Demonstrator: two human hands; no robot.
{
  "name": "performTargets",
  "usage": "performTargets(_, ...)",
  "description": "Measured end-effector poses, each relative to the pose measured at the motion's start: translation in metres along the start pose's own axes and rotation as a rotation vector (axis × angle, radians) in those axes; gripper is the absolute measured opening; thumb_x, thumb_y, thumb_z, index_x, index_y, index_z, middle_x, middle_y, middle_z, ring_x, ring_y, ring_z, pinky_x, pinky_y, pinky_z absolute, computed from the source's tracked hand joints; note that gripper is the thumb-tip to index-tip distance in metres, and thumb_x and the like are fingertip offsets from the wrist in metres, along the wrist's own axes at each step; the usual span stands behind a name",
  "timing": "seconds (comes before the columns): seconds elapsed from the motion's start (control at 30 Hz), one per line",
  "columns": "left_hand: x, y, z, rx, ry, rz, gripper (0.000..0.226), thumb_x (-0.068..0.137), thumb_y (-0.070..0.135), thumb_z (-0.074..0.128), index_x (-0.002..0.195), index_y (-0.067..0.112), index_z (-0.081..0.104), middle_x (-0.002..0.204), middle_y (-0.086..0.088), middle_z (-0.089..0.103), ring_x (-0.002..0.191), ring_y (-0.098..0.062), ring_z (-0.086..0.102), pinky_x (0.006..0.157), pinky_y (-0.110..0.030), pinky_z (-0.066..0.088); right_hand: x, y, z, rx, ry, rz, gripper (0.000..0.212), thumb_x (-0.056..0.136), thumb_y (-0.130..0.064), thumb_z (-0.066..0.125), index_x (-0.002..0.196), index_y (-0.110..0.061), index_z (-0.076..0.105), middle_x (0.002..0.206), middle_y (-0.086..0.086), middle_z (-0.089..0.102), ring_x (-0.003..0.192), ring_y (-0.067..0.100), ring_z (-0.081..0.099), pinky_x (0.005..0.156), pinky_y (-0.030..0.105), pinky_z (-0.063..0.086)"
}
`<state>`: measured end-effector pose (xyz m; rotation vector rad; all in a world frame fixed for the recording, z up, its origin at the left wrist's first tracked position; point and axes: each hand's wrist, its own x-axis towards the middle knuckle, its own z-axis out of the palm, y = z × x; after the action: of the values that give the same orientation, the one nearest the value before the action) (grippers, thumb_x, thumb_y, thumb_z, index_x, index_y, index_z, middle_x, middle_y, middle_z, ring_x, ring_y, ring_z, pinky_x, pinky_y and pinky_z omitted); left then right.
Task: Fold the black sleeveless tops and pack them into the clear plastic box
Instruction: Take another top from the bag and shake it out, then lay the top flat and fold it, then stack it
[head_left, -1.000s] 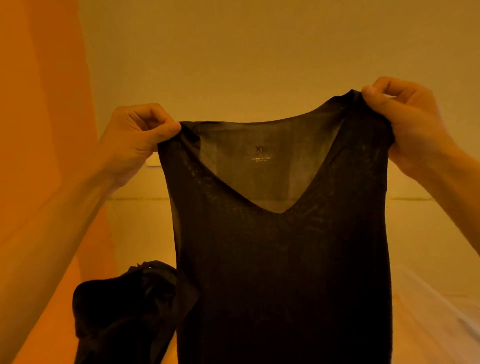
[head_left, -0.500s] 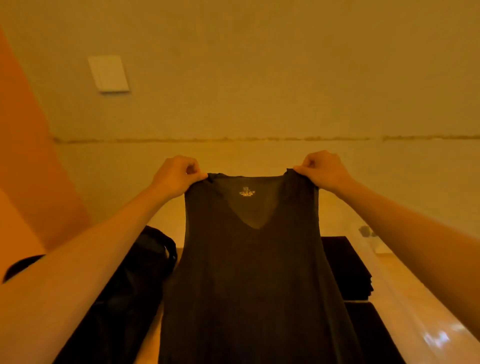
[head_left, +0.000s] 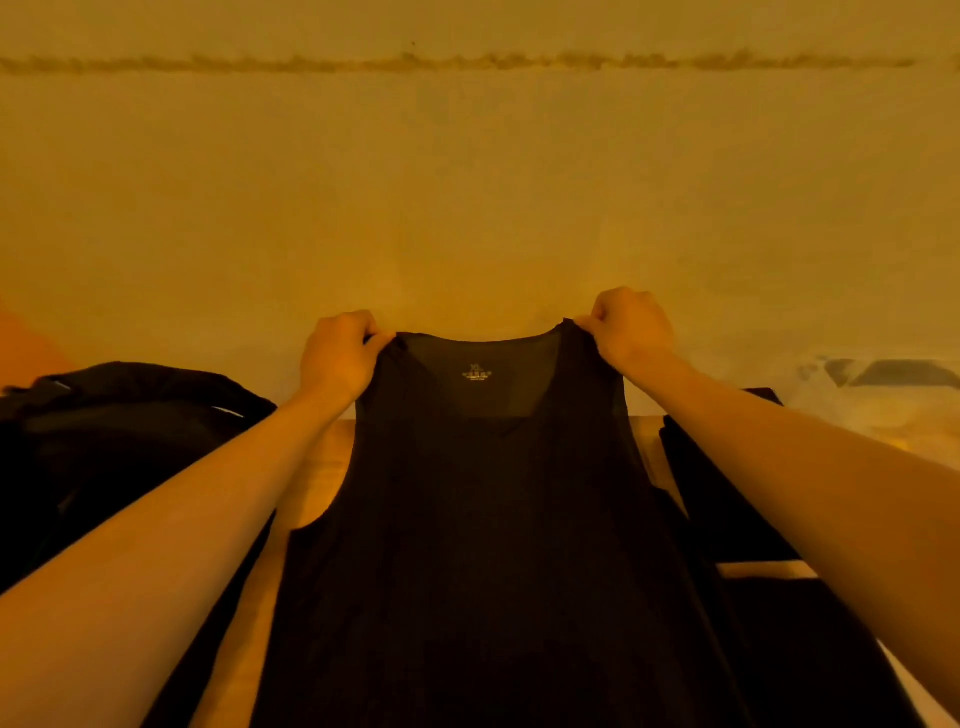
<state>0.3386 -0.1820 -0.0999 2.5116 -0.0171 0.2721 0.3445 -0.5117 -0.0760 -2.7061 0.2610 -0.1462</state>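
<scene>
Left hand (head_left: 337, 358) and right hand (head_left: 631, 330) each pinch a shoulder strap of black sleeveless top (head_left: 493, 519); top sits dead centre, body running down to 6. Thin strips of bare wooden tabletop (head_left: 311, 467) on both sides. Heap of unfolded black tops (head_left: 130, 415) crowds 9. Folded black stacks (head_left: 727, 493) at 3, hazy clear plastic box (head_left: 857, 400) around 2.

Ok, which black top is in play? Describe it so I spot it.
Over the wooden table, look dead centre. The top is spread out there, pinched at its shoulders by the left hand and right hand. Unlike the crumpled heap left and folded stacks right, it shows its neck label.
</scene>
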Motion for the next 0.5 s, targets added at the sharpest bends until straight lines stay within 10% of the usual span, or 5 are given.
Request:
performTargets(0.27,0.017,-0.010,0.013,0.032,0.046,-0.026,0.024,0.103,0.026,0.059,0.092,0.006,0.063,0.100,-0.015,0.065,0.093,-0.029,0.060,0.074,-0.035,0.042,0.013,-0.002,0.019,0.002,0.017,0.012,0.032,0.099,-0.037,0.062,0.097,-0.005,0.065,0.090,0.015,0.065,0.078,0.026,0.057,0.065,0.037,0.046)
performTargets(0.5,-0.108,0.047,0.014,0.247,-0.103,0.110,0.049,0.105,0.036,0.046,0.149,0.014,0.043,0.156,-0.015,0.032,0.140,-0.038,0.034,0.113,-0.046,0.032,-0.094,-0.025,0.025,-0.082,-0.044,-0.190,0.032,0.103,-0.026,0.055,0.133,-0.019,0.055,0.127,0.006,0.062,0.115,0.022,0.057,0.097,0.035,0.048)
